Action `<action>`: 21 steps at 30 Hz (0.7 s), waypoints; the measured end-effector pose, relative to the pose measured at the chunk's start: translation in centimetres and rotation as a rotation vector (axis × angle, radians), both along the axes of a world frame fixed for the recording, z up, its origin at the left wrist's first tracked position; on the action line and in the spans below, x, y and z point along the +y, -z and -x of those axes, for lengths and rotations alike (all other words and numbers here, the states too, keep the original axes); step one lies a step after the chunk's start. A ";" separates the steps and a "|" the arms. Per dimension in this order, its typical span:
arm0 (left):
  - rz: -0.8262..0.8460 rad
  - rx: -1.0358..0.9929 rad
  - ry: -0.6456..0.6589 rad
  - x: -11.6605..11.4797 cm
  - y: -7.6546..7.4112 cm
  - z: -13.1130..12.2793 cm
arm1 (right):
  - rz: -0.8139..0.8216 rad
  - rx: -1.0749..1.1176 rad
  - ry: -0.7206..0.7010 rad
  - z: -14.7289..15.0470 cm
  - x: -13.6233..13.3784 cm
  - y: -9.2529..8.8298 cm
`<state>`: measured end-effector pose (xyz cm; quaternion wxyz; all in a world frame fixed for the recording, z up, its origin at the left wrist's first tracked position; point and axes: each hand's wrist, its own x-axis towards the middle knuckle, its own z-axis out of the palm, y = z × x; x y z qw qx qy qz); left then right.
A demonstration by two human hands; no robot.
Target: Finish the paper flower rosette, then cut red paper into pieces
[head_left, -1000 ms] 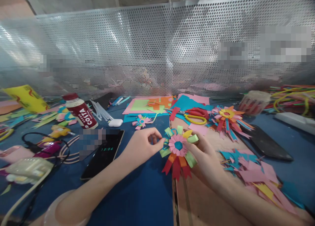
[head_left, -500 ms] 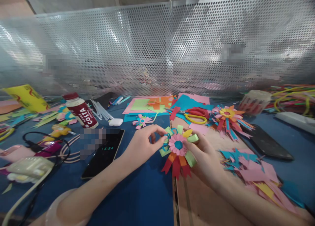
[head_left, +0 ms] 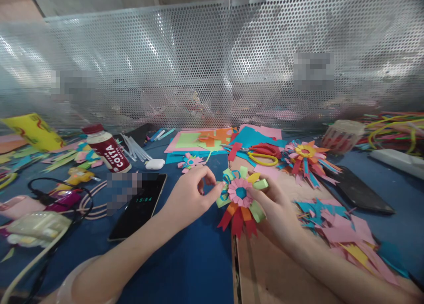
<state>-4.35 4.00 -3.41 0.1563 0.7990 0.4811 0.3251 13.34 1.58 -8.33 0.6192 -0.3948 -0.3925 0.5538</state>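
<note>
Paper flower [head_left: 240,193]: petals [head_left: 234,188], red tails [head_left: 237,224] attached; remainder unclear. Right hand [head_left: 277,203] pinches edge; left hand [head_left: 194,193] nearly closed opposite, grip unclear.

This looks like a craft workshop. Scissors [head_left: 261,154], paper scraps [head_left: 347,235] and a glue gun [head_left: 77,176] share the worktop [head_left: 185,264].

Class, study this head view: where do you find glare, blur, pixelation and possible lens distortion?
In the head view, bright glare streaks the perforated metal screen, and whatever lies behind it is blurred; in the head view, pixelated blocks cover parts of that screen and of the area by the left smartphone; also there, the Costa Coffee bottle leans outward, perhaps wide-angle distortion.
</note>
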 end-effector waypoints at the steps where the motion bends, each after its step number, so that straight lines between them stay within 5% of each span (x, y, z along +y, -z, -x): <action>1: -0.010 0.022 0.010 -0.1 0.0 0.0 | 0.004 0.003 0.004 0.0 0.0 0.0; 21: -0.003 0.044 0.032 0.3 0.8 0.0 | -0.002 -0.003 0.009 0.0 -0.2 -0.1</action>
